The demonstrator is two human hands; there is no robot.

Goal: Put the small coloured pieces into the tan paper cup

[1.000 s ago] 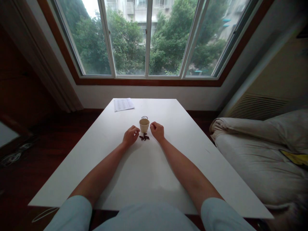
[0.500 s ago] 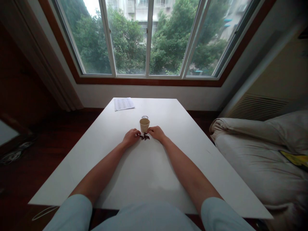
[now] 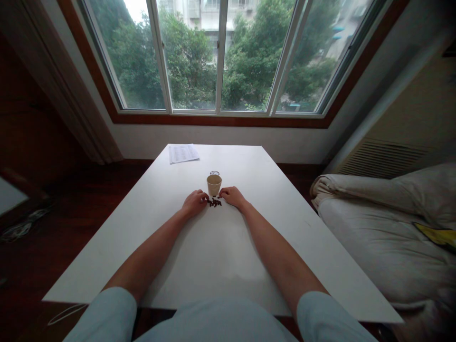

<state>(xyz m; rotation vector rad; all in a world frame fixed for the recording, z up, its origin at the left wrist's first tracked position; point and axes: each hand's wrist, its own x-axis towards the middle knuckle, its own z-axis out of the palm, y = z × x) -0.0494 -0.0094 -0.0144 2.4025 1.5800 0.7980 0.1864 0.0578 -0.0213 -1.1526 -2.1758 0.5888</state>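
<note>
A tan paper cup (image 3: 214, 186) stands upright on the white table, its mouth facing up. Just in front of its base lies a small loose pile of dark brown bean-like pieces (image 3: 215, 203). My left hand (image 3: 194, 203) rests on the table at the pile's left side, fingers curled and tips touching the nearest pieces. My right hand (image 3: 232, 196) is right of the cup, close to its lower side, thumb and fingers drawn together in a pinch. Whatever lies between the fingertips of either hand is too small to make out.
Behind the cup lies a thin dark loop, perhaps glasses or a cord (image 3: 214, 173). Printed papers (image 3: 184, 153) lie at the far left of the white table (image 3: 221, 266). A covered sofa (image 3: 384, 223) stands to the right, and a window spans the wall ahead.
My right fingertips have shifted slightly to the right, away from the cup's base. The left hand and the cup stay in place.
</note>
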